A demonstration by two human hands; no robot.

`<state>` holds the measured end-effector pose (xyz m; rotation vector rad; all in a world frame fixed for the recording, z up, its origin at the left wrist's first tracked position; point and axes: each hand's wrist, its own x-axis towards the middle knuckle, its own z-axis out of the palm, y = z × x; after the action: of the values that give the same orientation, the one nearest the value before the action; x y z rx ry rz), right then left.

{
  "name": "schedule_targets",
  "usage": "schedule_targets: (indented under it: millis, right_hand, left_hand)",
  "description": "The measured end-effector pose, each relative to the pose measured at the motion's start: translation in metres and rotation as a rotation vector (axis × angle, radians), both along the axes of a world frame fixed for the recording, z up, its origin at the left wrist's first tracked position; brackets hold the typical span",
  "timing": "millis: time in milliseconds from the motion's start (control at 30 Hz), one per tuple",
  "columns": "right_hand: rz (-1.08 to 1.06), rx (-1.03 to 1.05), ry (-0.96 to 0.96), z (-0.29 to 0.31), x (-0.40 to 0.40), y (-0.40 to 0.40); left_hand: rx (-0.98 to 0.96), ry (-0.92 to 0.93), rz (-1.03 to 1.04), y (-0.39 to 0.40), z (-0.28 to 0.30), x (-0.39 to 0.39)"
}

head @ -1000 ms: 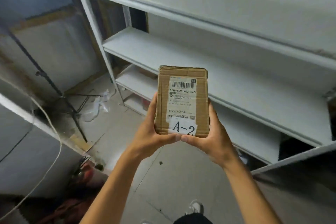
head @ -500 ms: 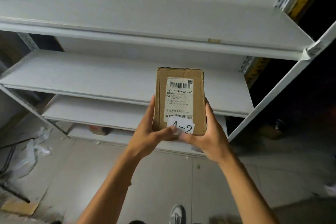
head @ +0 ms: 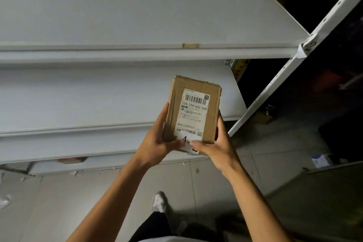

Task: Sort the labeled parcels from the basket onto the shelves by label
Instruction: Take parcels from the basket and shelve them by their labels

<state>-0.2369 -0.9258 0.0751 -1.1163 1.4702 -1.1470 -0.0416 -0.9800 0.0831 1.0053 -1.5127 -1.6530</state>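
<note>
Closer to white metal shelves (head: 137,53) now; left hand (head: 157,143) and right hand (head: 218,149) both grip brown cardboard parcel (head: 193,108); next, find its matching shelf.

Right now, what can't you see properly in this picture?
Head view only:
- The tag on the box: both thumbs cover its writing, so it can't be fully read.
- The small print on the label: too tiny.
- The paper on the shelf post: curled, only a "2" shows.
- The right side past the post: too dark.
- Left hand and right hand: their fingers are hidden behind the box.
</note>
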Motion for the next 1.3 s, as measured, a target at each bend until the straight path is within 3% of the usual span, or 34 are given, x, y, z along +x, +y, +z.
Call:
schedule_targets:
  millis: [133, 267, 400, 600, 733, 1033, 1300]
  right_hand:
    - [-0.119, 0.061, -0.09, -0.013, -0.006, -0.022]
    - [-0.136, 0.094, -0.051, -0.016, -0.026, -0.046]
    - [-0.057, 0.117, 0.135, -0.018, -0.062, -0.075]
    - [-0.031, 0.073, 0.363, -0.043, -0.119, -0.132]
    - [-0.077, 0.015, 0.39, -0.071, -0.141, -0.165]
    - [-0.136, -0.028, 0.418, -0.134, -0.176, -0.209]
    - [-0.205, 0.009, 0.336, -0.149, -0.198, -0.244]
  left_hand:
    - [-0.035, -0.025, 0.036, -0.035, -0.005, -0.016]
    - [0.015, -0.034, 0.017, -0.06, -0.016, -0.034]
    - [0.068, -0.083, 0.077, -0.079, -0.035, -0.063]
    - [-0.059, -0.217, 0.156, -0.114, -0.052, -0.12]
    - [-0.173, -0.242, 0.19, -0.145, -0.066, -0.15]
    - [-0.107, -0.242, 0.32, -0.18, -0.126, -0.189]
    - [-0.194, -0.309, 0.429, -0.205, -0.143, -0.231]
